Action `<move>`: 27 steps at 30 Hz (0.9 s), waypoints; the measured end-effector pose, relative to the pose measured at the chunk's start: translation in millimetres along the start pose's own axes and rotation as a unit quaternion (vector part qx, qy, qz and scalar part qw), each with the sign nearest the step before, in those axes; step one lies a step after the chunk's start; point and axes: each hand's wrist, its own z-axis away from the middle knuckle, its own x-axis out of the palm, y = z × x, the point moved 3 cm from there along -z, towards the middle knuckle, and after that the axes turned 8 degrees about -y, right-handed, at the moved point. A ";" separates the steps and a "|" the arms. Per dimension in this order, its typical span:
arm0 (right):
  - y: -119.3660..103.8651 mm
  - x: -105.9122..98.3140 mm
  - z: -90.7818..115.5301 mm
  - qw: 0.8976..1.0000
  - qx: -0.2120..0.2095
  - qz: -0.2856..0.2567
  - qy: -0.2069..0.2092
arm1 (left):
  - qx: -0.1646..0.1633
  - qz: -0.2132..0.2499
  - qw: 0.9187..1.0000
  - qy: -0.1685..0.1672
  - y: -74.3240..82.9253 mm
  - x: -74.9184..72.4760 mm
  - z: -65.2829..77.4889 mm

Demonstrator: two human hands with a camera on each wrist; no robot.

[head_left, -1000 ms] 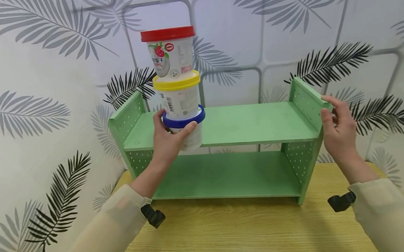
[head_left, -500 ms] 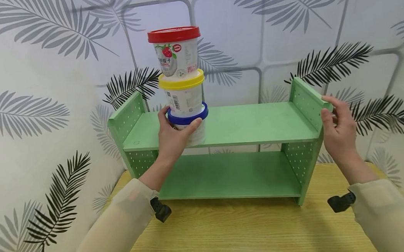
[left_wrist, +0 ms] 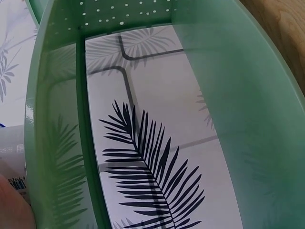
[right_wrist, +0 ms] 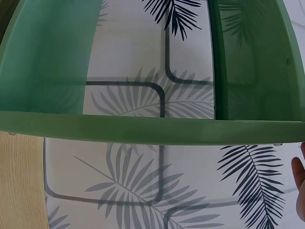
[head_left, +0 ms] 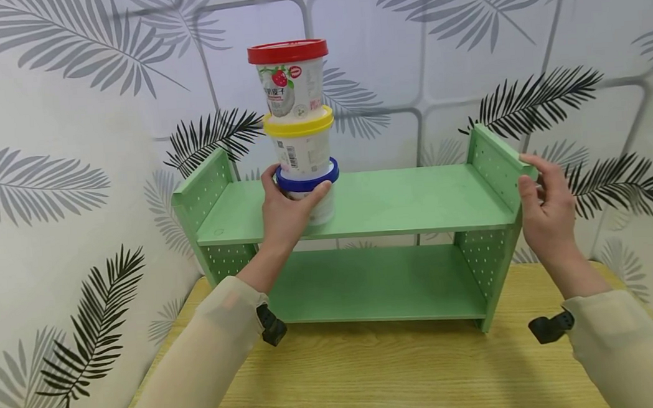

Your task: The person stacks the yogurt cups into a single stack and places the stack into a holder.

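Three white paper tubs are stacked upright. The top tub has a red lid and a strawberry print; the middle tub has a yellow lid; the bottom tub has a blue lid. My left hand grips the bottom tub around its blue rim, thumb at the front. Its base overlaps the upper board of a green two-tier shelf. In the left wrist view only part of a tub shows at the left edge. My right hand holds the front corner of the shelf's right side panel.
The shelf stands on a wooden table against a wall with a leaf pattern. Perforated side panels rise above the upper board at both ends. Below is a lower board.
My left hand has carried the tub stack to the right and slightly away from me, further over the upper board. My right hand has stayed at the side panel.
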 end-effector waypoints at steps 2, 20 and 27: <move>0.2 0.6 0.0 1.000 -0.002 -0.002 0.001 | -0.006 -0.003 1.000 0.003 0.0 1.0 -2.7; -2.2 2.1 0.6 1.000 0.019 -0.010 -0.012 | -0.045 -0.018 0.999 0.002 -1.7 -9.1 6.0; -4.1 -4.9 0.9 0.997 0.055 -0.019 -0.052 | -0.013 -0.026 0.999 -0.028 0.6 -27.5 37.9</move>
